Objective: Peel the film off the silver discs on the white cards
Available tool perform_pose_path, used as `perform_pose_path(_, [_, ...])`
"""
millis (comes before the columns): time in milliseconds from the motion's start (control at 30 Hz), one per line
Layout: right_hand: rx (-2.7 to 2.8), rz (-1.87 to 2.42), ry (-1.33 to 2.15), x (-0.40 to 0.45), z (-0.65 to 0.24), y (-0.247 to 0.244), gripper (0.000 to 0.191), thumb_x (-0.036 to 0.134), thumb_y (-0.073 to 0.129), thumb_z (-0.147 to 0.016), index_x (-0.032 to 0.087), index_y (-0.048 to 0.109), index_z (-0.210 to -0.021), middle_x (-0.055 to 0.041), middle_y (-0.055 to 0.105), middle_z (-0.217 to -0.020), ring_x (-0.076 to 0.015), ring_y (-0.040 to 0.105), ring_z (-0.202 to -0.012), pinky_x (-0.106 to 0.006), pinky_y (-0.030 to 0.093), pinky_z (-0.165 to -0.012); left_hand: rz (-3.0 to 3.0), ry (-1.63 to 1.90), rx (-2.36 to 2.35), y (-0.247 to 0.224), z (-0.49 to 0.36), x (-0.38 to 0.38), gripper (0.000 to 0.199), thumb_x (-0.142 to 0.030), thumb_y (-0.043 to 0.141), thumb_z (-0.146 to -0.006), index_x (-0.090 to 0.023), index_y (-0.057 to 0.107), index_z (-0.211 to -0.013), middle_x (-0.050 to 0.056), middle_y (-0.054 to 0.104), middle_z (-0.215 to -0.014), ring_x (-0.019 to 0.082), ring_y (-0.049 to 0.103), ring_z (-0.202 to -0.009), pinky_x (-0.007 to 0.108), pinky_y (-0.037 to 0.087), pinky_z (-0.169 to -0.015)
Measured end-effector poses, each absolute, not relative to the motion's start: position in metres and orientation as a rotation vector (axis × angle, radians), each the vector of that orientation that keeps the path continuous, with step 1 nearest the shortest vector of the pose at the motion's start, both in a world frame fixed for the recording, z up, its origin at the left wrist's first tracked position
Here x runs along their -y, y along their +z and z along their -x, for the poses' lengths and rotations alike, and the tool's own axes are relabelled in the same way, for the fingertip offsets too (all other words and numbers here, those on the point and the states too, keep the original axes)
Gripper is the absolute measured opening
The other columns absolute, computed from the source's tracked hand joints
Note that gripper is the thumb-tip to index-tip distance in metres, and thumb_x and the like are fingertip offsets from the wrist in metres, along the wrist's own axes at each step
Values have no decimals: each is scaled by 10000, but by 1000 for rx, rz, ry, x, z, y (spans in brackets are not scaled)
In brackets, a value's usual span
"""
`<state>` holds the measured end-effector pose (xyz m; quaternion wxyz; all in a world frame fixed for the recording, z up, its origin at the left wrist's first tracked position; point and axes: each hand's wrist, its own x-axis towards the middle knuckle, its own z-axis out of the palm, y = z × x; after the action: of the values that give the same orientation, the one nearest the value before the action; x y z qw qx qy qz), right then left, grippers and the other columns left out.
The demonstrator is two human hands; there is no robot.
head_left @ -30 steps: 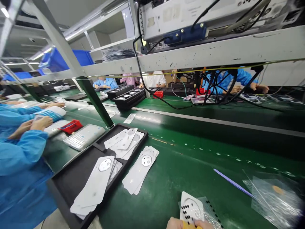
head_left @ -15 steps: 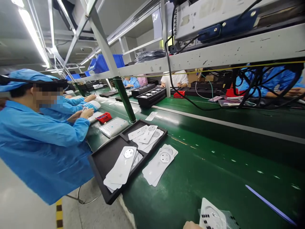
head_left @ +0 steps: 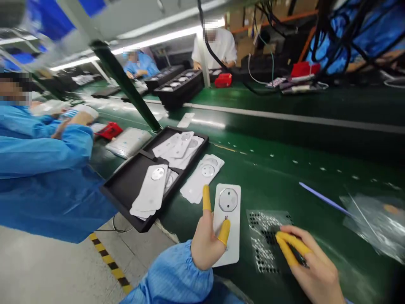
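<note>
My left hand, with yellow finger cots on thumb and index finger, holds a white rectangular panel. Its thumb lies on the panel's face and the index finger is stretched along the left edge. An octagonal recess with small dark holes marks the panel's upper end. To the right lies a clear sheet with rows of black dots. Over that sheet's right side, the cot-covered fingers of my right hand are pinched together. Something dark shows under them, too unclear to name.
A black tray with several white panels stands at the left, beside another small panel stack. A purple strip and clear plastic bags lie right. A green post rises behind the tray. A co-worker's blue sleeve is left.
The view has tilted down and shifted, bringing both my hands into sight. The dotted clear sheet, earlier against a white panel at the bottom edge, now lies apart from the held panel.
</note>
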<state>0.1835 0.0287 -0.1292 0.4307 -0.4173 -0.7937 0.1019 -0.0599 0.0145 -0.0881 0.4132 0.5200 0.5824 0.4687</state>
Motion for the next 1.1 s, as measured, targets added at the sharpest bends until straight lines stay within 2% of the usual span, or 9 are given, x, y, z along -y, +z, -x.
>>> perform_pose_path(67, [1908,1118,212,-24,-171,-99,221,84,591,-825,186,612,-1020,-74,642,-1042,-166,646,-917,-272,542,-785,-1304,1117,-1377,-77,48,-11,610,-320,561,-867,-199,336,-1420,113,681,-1110,249,659,-994,373,518,-899])
perform_pose_path(133, [1835,1136,149,-22,-157,-75,260,56,615,-805,189,607,-1028,-62,643,-984,-162,633,-897,-277,543,-771,-1317,1046,-1289,-70,31,-6,594,-305,560,-871,-207,339,-1414,114,662,-1162,255,654,-1016,364,525,-889])
perform_pose_path(200, [1827,1118,153,-20,-146,-61,302,55,626,-799,188,596,-1069,-54,647,-974,-168,628,-917,-287,547,-794,-1356,982,-1237,-65,18,-2,570,-282,572,-862,-207,372,-1391,109,679,-1123,256,670,-973,359,537,-861])
perform_pose_path(400, [1849,1156,244,-14,-144,-57,329,55,601,-818,175,573,-1122,-43,639,-1035,-153,602,-1005,-257,525,-906,-1501,876,-1283,-61,6,5,477,-233,632,-779,-193,523,-1241,106,698,-1055,262,678,-877,362,554,-788])
perform_pose_path(533, [1951,1108,260,-14,-152,-58,354,65,583,-831,143,549,-1174,-53,631,-1080,-145,571,-1084,-253,452,-1032,-1564,797,-1325,-59,4,6,469,-233,623,-761,-172,534,-1218,113,701,-1024,234,673,-747,343,564,-680])
perform_pose_path(633, [2073,1019,191,-14,-154,-61,464,51,544,-837,97,484,-1294,-108,585,-1184,-189,534,-1167,-357,408,-1090,-1600,796,-1338,-56,3,4,484,-243,592,-787,-178,499,-1257,109,690,-1061,231,675,-787,339,564,-719])
perform_pose_path(767, [2134,918,137,-11,-154,-66,571,76,517,-835,52,391,-1392,-211,455,-1344,-327,455,-1261,-536,430,-1023,-1659,809,-1327,-54,2,1,433,-244,561,-812,-208,512,-1241,94,685,-1085,224,677,-822,328,561,-750])
perform_pose_path(967, [2131,1047,148,-4,-146,-68,575,141,463,-872,57,341,-1428,-226,354,-1444,-374,365,-1325,-584,400,-1021,-1716,790,-1315,-55,3,5,400,-235,542,-811,-189,534,-1208,116,702,-1026,239,686,-743,342,560,-660])
perform_pose_path(1100, [2091,1048,367,-8,-143,-76,535,202,428,-913,128,342,-1435,-176,305,-1491,-330,332,-1362,-544,387,-1059,-1619,840,-1298,-64,1,2,535,-248,551,-827,-191,406,-1338,132,632,-1235,256,692,-909,346,562,-759])
